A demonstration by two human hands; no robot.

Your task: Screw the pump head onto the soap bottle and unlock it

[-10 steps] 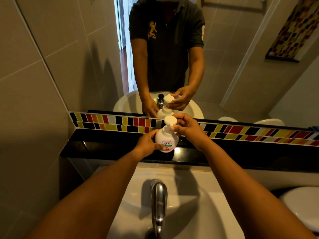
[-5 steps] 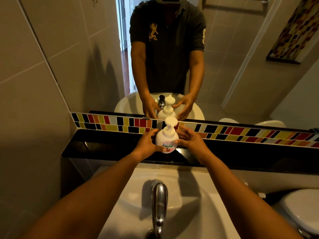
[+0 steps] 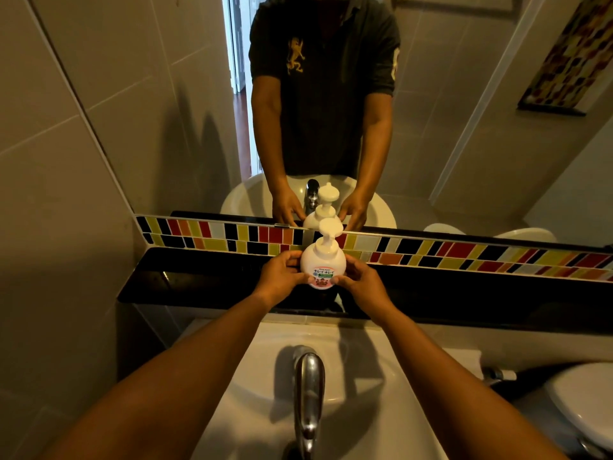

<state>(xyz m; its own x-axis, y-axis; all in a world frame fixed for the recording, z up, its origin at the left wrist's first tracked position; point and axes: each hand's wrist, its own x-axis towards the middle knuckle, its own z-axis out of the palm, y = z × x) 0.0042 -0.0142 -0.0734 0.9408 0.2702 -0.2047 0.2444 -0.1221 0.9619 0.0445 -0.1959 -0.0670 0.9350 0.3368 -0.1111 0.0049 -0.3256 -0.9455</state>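
Note:
A round white soap bottle (image 3: 322,264) with a coloured label stands upright on the black shelf (image 3: 199,277) below the mirror. Its white pump head (image 3: 330,227) sits on the neck, raised on its stem. My left hand (image 3: 282,277) cups the bottle's left side. My right hand (image 3: 363,283) cups its right side, fingers on the lower body. Both hands touch the bottle. The mirror repeats the bottle and both hands.
A chrome tap (image 3: 308,393) rises over the white sink (image 3: 381,376) close below me. A band of coloured tiles (image 3: 464,254) runs behind the shelf. A white toilet lid (image 3: 583,396) is at the lower right. A tiled wall (image 3: 49,194) closes the left side.
My right hand has come down from the pump head to the bottle's right side. The left hand has stayed on the bottle, which still stands on the shelf.

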